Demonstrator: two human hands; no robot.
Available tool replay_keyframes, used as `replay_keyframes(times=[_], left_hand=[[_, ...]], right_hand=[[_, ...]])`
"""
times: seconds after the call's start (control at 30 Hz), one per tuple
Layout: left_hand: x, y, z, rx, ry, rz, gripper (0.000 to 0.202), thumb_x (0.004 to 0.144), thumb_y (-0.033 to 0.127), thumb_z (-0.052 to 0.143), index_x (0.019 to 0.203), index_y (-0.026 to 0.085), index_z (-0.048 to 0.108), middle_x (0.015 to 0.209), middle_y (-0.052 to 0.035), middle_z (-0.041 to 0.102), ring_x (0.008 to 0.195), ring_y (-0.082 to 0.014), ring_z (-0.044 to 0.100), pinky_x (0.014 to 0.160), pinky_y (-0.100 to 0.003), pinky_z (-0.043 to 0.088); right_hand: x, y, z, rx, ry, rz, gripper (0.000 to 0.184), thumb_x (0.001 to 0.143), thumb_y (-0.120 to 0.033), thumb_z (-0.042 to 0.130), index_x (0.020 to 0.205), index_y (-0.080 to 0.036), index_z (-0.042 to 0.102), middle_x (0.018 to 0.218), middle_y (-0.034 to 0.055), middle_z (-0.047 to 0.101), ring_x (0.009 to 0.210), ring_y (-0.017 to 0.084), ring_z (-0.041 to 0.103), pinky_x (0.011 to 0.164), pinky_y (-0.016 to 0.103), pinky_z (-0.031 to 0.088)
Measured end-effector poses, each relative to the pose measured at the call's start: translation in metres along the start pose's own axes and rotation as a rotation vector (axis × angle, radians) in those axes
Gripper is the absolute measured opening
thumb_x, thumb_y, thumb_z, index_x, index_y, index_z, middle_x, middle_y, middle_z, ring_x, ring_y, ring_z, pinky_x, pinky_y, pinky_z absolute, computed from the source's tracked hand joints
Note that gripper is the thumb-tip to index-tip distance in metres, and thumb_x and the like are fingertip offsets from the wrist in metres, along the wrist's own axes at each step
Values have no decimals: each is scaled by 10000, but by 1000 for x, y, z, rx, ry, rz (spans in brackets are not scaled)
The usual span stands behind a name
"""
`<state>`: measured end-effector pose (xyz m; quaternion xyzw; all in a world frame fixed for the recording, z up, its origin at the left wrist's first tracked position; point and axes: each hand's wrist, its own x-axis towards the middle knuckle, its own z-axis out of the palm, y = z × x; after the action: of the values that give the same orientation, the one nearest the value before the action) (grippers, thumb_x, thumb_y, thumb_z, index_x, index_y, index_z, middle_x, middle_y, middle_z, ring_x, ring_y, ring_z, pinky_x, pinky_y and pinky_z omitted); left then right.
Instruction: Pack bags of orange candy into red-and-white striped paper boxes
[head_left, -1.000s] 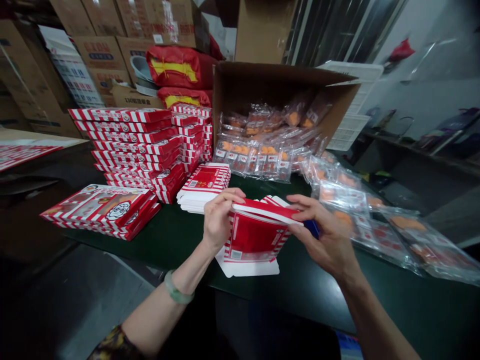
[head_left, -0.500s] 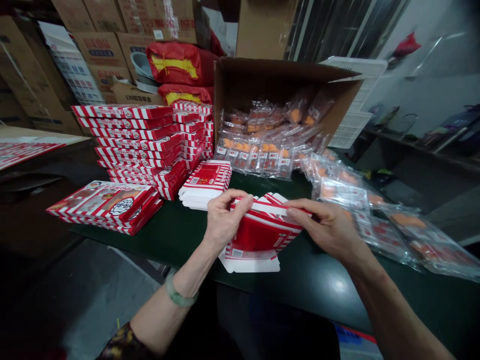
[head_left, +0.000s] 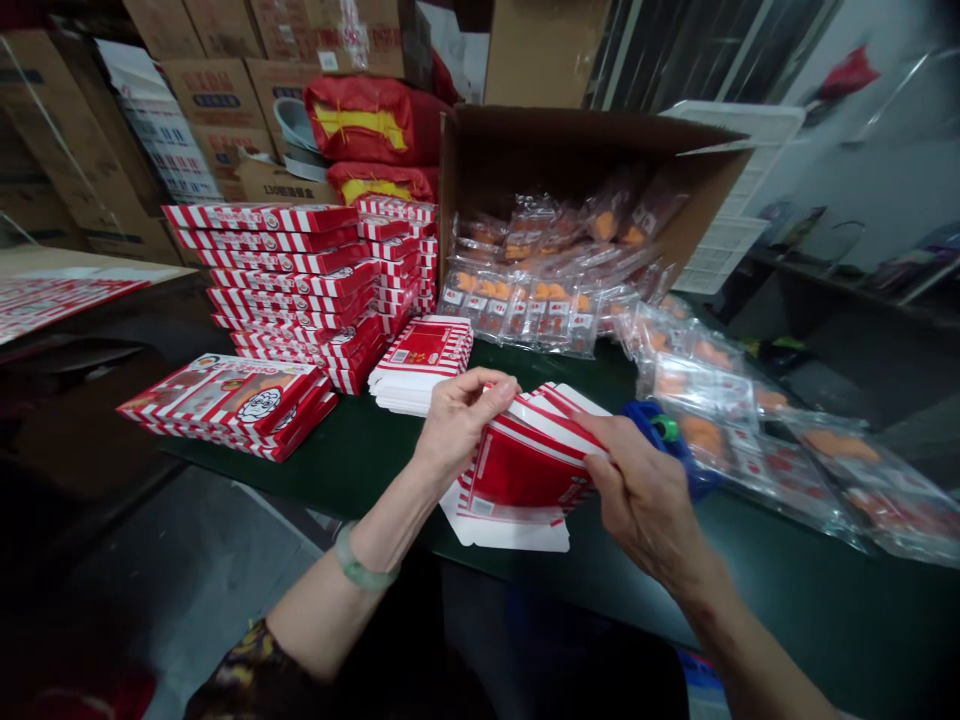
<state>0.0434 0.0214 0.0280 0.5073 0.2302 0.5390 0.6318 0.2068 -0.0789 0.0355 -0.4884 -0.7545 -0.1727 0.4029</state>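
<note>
Between my hands is a red-and-white striped carton [head_left: 525, 475], partly folded, with a white flap spread on the table below it. My left hand [head_left: 461, 425] pinches its upper left corner between thumb and fingers; a pale green bangle is on that wrist. My right hand [head_left: 649, 490] grips the upper right edge, its fingers along the striped rim. Just behind the right hand, partly hidden by it, is a blue object with a green round part [head_left: 665, 428], perhaps a tape dispenser. Behind my left hand lies a stack of flat striped cartons [head_left: 421, 362].
Closed striped boxes form a tall stack [head_left: 281, 265] at left, with a low pile [head_left: 229, 400] before it. An open cardboard box [head_left: 600, 135] lies behind, spilling clear food packets [head_left: 551, 310]. More packets [head_left: 847, 470] spread across the right of the green table [head_left: 360, 470].
My right hand has shifted down and turned over the carton's right edge, and the carton's rim is bent more. The blue object has come into sight behind it. The view shifted slightly.
</note>
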Motion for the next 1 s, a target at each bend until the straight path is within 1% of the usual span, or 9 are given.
replay_keyframes(times=[0.23,0.43,0.57,0.63,0.7,0.73,0.77,0.87,1.0], left_hand=[[-3,-16,-10,-53,-47,144,197,786,362,639,722,177,664,747,-25,670,695,-129,603,677,-251,468],[-8,-16,-10,75,-133,312,200,624,213,785,731,184,619,894,-46,679,853,-170,637,767,-305,506],[-17,-13,-11,283,-69,398,202,624,152,775,743,186,615,927,-54,693,870,-195,656,791,-346,527],[-19,-16,-13,343,26,490,205,633,134,766,760,190,615,920,-38,692,855,-187,659,789,-341,533],[-21,-21,-14,375,119,572,220,651,113,751,799,203,616,931,-26,685,855,-172,655,784,-325,536],[-22,-23,-14,392,148,602,232,660,103,743,822,209,616,941,-23,681,861,-165,652,784,-318,537],[-24,-24,-13,412,162,628,245,666,95,737,841,214,614,950,-22,676,869,-161,649,783,-313,538],[-31,-28,-9,486,128,729,274,655,87,744,856,207,600,944,-18,674,881,-167,651,787,-329,545],[-46,-30,-1,592,59,823,294,649,84,748,872,189,588,962,-31,683,869,-174,667,755,-336,565]], right_hand=[[-8,6,11,-21,49,-23,300,884,-164,461,1172,-165,545,994,125,634,882,204,626,722,321,538],[-11,9,23,89,133,38,343,861,-119,495,1175,-241,558,1020,92,592,937,197,598,783,334,528],[-7,13,24,204,112,57,288,877,-164,483,1143,-242,562,1097,85,580,1027,178,578,874,325,495],[-12,30,16,212,73,221,343,883,-259,482,1222,-210,507,1220,105,538,1059,179,569,899,320,479],[-26,59,-1,113,105,592,387,907,-320,412,1256,-162,466,1222,120,541,976,165,595,838,301,494],[-35,75,-12,18,157,834,369,923,-330,362,1216,-146,490,1134,104,585,883,149,608,772,283,503],[-45,93,-23,-52,157,970,357,931,-326,339,1116,-104,547,1022,107,615,846,161,604,738,292,499],[-69,140,-48,-97,-12,1160,235,871,-287,516,802,-85,616,775,48,618,748,165,595,679,294,489],[-79,171,-53,14,-324,1311,226,877,-310,564,996,-122,599,956,37,621,814,138,607,716,312,523]])
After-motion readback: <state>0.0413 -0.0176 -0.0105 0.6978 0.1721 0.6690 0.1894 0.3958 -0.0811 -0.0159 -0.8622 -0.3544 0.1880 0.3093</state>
